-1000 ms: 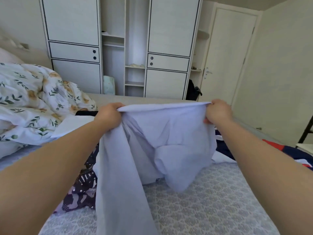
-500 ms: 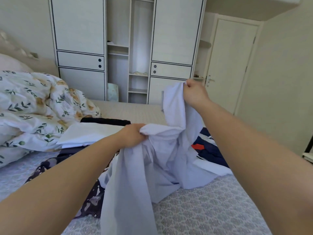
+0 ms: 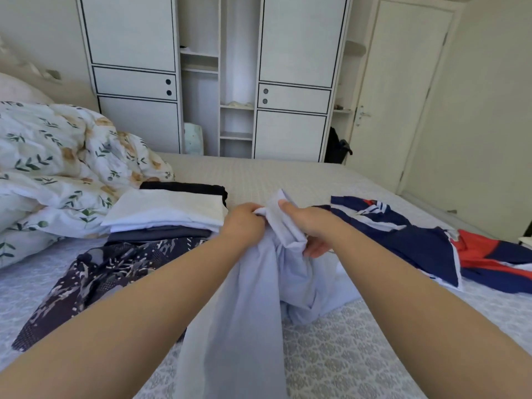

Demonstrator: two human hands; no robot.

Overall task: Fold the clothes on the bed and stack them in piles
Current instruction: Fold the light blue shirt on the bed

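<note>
Pale lilac thin cotton garment [image 3: 253, 286]: we grip it bunched in left hand [image 3: 244, 223] and right hand [image 3: 309, 226], mid-bed [image 3: 345, 341].

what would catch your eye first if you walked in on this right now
Two hands meet at the centre of the view, the left hand and right hand both gripping a pale blue garment that hangs down onto the bed. To its left sits a folded pile topped by white cloth; to its right a navy and red garment lies unfolded.
</note>
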